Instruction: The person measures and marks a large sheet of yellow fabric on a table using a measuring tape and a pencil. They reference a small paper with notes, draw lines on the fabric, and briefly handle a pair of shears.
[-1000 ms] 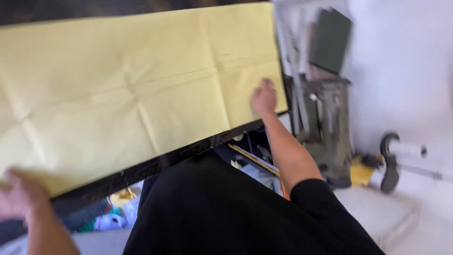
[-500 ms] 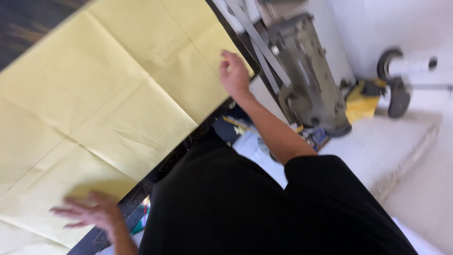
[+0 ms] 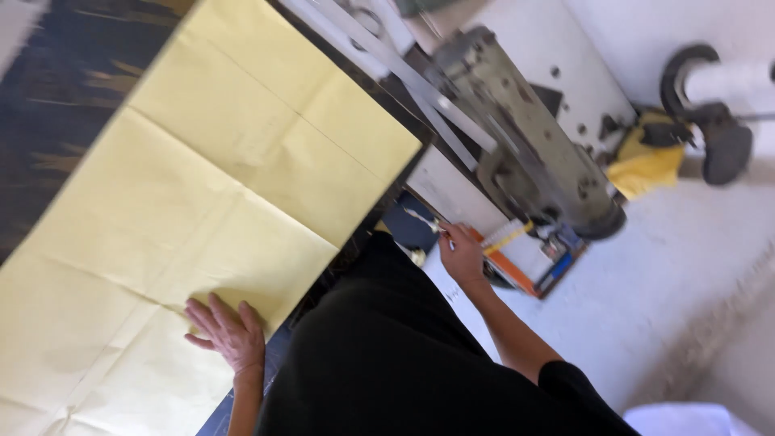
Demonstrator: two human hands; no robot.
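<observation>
Leaving the paper's edge, the right hand (image 3: 462,257) is now pinching scissors (image 3: 426,222); left hand (image 3: 226,331), fingers spread, is pinning the yellow paper (image 3: 218,186), which is risking sliding off.

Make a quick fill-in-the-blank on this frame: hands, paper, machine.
1. The left hand lies flat on a large creased sheet of paper whose colour is ____.
2. The sheet lies on a tabletop that is ____ in colour.
3. The right hand is off the sheet, holding a small pale object below a grey-green ____ machine.
4. The person wears a top coloured ____.

Missing words: yellow; dark; sewing; black
</observation>
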